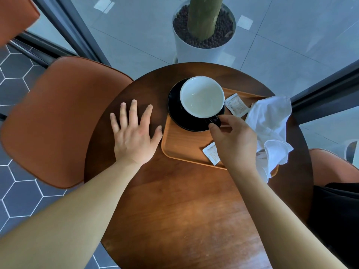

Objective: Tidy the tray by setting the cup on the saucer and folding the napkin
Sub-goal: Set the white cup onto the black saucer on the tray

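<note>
head | black ceramic cup [202, 96] with white inside is seated on round black saucer [174, 107] on rectangular wooden tray [180, 140] | its handle is pinched by right hand [235, 138] | left hand [132, 134] is spread flat on round wooden table [174, 200] | white napkin [270, 121] is bunched at tray's right edge

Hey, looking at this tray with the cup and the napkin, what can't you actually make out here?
- Head view: handle of the cup, mostly hidden by the right hand and its fingers.
- Head view: print on the far sachet and near sachet, too small to read.
- Head view: right end of the tray, covered by the napkin.
</note>
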